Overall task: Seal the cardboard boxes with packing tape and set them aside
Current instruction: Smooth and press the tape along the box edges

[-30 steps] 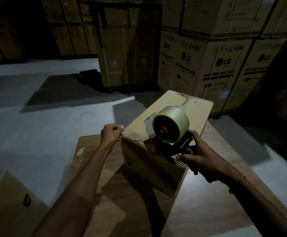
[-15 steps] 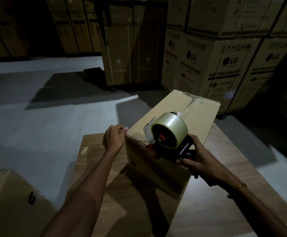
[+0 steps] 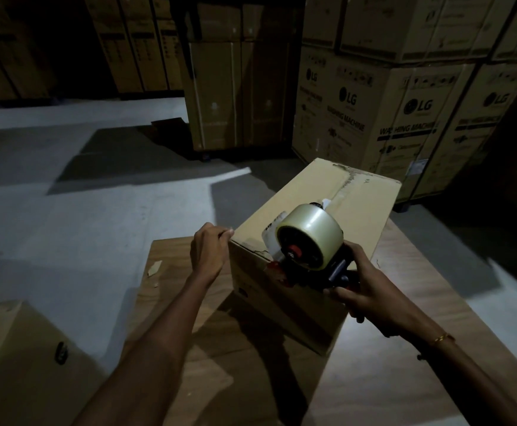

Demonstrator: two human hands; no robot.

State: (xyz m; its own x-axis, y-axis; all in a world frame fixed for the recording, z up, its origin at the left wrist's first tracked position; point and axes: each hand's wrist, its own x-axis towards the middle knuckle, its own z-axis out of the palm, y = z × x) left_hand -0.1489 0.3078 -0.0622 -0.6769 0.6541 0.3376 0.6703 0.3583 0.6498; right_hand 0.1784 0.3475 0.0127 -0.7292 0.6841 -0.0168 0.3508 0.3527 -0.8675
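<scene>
Beyond both hands, cartons (image 3: 405, 118) printed with washing-machine labels are standing stacked in a wall at the far right, and more plain tall cartons (image 3: 238, 93) are standing farther off in the dark, well ahead of the left hand. A grey floor (image 3: 66, 226) is spreading out to the left of the left hand, partly lit and partly in shadow. Under both forearms a wooden board (image 3: 189, 348) is lying flat, and the box (image 3: 358, 195) is sitting on it between the two hands, its closed top facing up and its long seam running away from the person. A second box (image 3: 11, 364) is sitting low to the left of the left forearm, well apart from the board, with a small dark mark on its side. The left hand (image 3: 209, 255) is resting against the near left top corner of the box, its fingers curled in with the fingertips touching the edge; whether it is pinching anything there is too dim to tell. The right hand (image 3: 371, 290) is gripping the handle of the dispenser (image 3: 309, 265), fingers wrapped fully round it, and is holding it on the near end of the box top, just left of the hand. The clear tape roll (image 3: 312, 238) is sitting on the dispenser above a red hub. A thin gold bangle (image 3: 442, 338) is circling the right wrist.
</scene>
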